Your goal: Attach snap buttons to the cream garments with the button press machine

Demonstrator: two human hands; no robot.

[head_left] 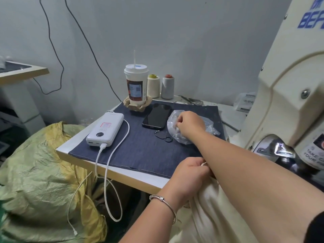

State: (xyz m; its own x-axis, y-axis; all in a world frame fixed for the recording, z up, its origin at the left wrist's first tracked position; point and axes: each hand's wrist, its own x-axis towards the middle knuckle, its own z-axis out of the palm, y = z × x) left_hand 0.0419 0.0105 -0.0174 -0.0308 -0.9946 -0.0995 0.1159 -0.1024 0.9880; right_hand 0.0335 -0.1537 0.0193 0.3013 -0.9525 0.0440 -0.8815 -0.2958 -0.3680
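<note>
Garment workshop: button press machine (pixel 287 95), thread cones (pixel 153 85), woven sack (pixel 43 172) beside table (pixel 112 165).

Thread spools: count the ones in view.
2. A cream thread spool stands right of the drink cup; a grey thread spool stands beside it. The press machine may hide others.

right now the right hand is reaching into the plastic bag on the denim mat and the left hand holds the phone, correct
Not quite. In the head view the left hand holds the cream garment, not the phone, which lies untouched on the denim mat. The right hand is at the plastic bag.
</note>
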